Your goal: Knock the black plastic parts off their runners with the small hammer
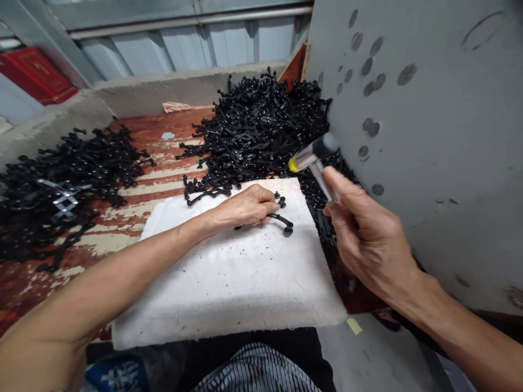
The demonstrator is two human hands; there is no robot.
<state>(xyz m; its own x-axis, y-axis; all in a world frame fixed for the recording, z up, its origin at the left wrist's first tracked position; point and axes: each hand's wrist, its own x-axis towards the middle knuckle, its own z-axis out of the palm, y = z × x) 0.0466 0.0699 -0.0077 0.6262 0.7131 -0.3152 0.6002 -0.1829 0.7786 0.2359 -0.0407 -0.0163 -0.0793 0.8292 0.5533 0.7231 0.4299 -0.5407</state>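
My left hand (245,208) rests on a white foam slab (229,272), its fingers closed on a small black plastic part (281,219) that lies flat on the slab. My right hand (359,234) is raised just right of the slab, fingers wrapped round the handle of a small hammer (312,155). The hammer's head has a yellow face and a black face, and hangs above and to the right of the part, apart from it.
A big heap of black plastic parts (257,125) lies behind the slab, a second heap (61,185) at the left. They rest on a worn red and white bench top (159,179). A grey panel with dark round marks (429,136) stands on the right.
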